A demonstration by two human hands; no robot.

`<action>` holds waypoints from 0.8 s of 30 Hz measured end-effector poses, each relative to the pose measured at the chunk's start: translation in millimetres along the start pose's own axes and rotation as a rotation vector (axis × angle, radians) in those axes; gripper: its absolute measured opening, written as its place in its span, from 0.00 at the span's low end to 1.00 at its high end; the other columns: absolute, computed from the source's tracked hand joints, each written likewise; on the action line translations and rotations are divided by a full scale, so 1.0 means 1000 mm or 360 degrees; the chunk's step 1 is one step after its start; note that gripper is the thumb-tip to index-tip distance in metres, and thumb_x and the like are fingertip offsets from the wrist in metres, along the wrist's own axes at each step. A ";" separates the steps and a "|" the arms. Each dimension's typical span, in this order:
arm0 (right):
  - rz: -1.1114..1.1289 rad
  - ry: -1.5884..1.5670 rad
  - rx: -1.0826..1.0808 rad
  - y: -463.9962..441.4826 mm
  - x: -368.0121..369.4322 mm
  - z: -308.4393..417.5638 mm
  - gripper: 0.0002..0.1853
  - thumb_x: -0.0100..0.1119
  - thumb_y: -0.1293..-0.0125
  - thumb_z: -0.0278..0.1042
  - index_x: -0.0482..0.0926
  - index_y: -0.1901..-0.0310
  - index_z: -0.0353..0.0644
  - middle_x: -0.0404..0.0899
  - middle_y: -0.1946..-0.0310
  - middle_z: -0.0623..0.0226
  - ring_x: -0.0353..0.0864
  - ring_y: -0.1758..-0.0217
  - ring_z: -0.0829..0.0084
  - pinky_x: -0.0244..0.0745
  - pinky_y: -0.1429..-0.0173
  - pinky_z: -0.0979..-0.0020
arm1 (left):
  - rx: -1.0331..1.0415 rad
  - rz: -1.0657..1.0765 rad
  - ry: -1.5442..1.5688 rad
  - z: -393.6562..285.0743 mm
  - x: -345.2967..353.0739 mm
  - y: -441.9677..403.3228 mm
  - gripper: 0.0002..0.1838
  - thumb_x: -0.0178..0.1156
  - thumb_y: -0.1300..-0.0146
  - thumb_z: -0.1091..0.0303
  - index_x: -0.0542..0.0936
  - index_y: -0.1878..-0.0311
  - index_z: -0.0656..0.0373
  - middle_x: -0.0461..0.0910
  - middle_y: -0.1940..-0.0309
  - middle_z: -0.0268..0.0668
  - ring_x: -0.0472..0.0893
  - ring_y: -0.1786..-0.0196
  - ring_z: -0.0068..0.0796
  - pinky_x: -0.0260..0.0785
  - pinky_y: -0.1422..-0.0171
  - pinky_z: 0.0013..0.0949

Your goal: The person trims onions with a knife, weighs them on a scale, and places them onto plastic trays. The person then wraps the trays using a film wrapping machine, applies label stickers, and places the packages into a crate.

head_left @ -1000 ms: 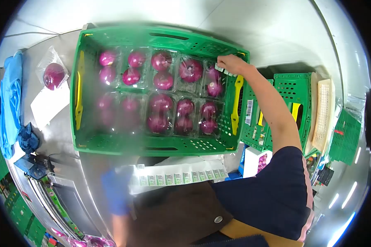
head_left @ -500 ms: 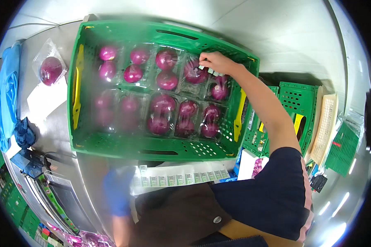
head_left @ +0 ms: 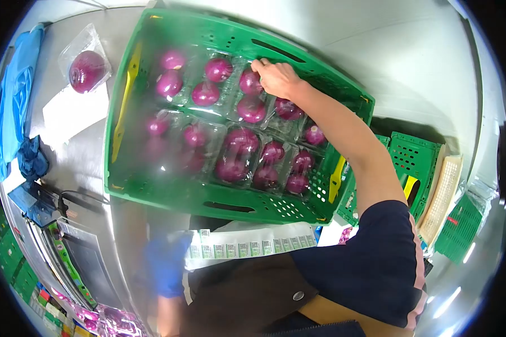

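Observation:
My left hand (head_left: 166,261), in a blue glove and blurred, grips the left end of a white strip of green-and-white labels (head_left: 250,247) below a green crate (head_left: 219,210). My bare right hand (head_left: 278,77) reaches into the crate. Its fingers are closed at the top edge of a clear pack holding two red onions (head_left: 251,108); whatever is in the fingertips is hidden. Packed red onions lie around it in two rows, among them a larger pair (head_left: 233,171) in the near row. My forearm partly covers the packs at the right end.
A single wrapped red onion (head_left: 87,72) rests on the steel table by a white sheet (head_left: 76,115). Blue plastic (head_left: 17,106) hangs at the left, above a dark device (head_left: 36,205). More green crates (head_left: 413,154) stand at the right.
My right hand has shifted left, from the fourth pack of the far row to the third. The small labels seen at its fingers before are out of sight. The crate appears turned and further right.

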State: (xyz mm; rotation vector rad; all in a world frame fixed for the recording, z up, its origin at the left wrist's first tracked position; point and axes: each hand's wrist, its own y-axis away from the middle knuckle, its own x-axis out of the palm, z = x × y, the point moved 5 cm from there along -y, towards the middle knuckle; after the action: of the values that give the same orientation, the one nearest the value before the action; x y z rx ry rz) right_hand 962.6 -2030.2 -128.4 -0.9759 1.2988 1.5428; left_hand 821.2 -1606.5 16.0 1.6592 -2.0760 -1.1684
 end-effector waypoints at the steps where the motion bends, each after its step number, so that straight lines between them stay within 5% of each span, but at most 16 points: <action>1: -0.0060 0.0169 0.0072 0.002 -0.005 0.007 0.19 0.58 0.42 0.29 0.68 0.48 0.44 0.75 0.53 0.53 0.83 0.61 0.51 0.78 0.57 0.53 | -0.0019 -0.0026 0.0039 0.000 -0.003 0.001 0.11 0.72 0.46 0.66 0.84 0.66 0.62 0.80 0.77 0.32 0.72 0.78 0.18 0.64 0.76 0.27; 4: 0.0045 0.0396 0.0173 -0.004 -0.015 0.016 0.20 0.59 0.44 0.28 0.68 0.49 0.43 0.74 0.52 0.53 0.83 0.63 0.52 0.79 0.59 0.54 | -0.0021 -0.0097 0.0206 0.014 -0.012 0.002 0.11 0.72 0.46 0.67 0.83 0.64 0.63 0.80 0.75 0.33 0.73 0.78 0.18 0.66 0.76 0.27; 8: -0.0165 -0.0249 -0.0416 -0.032 -0.054 0.059 0.20 0.58 0.47 0.27 0.68 0.51 0.44 0.73 0.54 0.60 0.81 0.68 0.55 0.76 0.63 0.56 | -0.0034 -0.0099 0.0241 0.031 -0.020 -0.001 0.13 0.71 0.45 0.68 0.82 0.61 0.64 0.80 0.74 0.33 0.74 0.76 0.18 0.68 0.74 0.27; 11: -0.0024 -0.0222 -0.0463 -0.078 -0.037 0.074 0.17 0.56 0.46 0.27 0.69 0.53 0.43 0.73 0.54 0.62 0.79 0.61 0.56 0.75 0.59 0.56 | 0.0153 -0.0057 0.0189 0.022 -0.018 -0.003 0.12 0.71 0.45 0.69 0.81 0.62 0.64 0.79 0.75 0.31 0.74 0.76 0.17 0.67 0.75 0.27; 17: 0.0125 0.0032 -0.0354 -0.097 -0.020 0.082 0.17 0.58 0.45 0.26 0.69 0.52 0.40 0.70 0.50 0.58 0.78 0.52 0.52 0.77 0.48 0.55 | -0.0238 -0.0198 0.0385 0.014 -0.033 0.003 0.04 0.67 0.45 0.74 0.80 0.70 0.59 0.75 0.76 0.24 0.72 0.72 0.13 0.62 0.67 0.22; 20: 0.0033 0.0222 -0.0320 -0.097 -0.018 0.077 0.18 0.58 0.45 0.23 0.69 0.52 0.40 0.70 0.51 0.58 0.78 0.49 0.55 0.78 0.51 0.58 | -0.0311 -0.0224 0.0453 0.025 -0.037 0.001 0.04 0.67 0.44 0.73 0.80 0.71 0.60 0.75 0.76 0.24 0.72 0.72 0.13 0.62 0.66 0.22; 24: -0.0379 0.0307 -0.0491 -0.108 -0.039 0.095 0.19 0.57 0.47 0.21 0.70 0.51 0.41 0.70 0.53 0.57 0.77 0.48 0.57 0.78 0.53 0.59 | -0.0170 -0.0270 0.0370 0.042 -0.043 0.000 0.07 0.69 0.44 0.69 0.82 0.67 0.61 0.77 0.78 0.29 0.70 0.79 0.16 0.61 0.78 0.26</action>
State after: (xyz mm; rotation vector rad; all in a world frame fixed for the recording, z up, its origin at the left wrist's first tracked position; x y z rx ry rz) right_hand 1074.1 -1933.6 -110.3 -1.4510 1.0429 1.5163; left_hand 808.8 -1549.3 0.7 1.8505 -1.7332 -1.0558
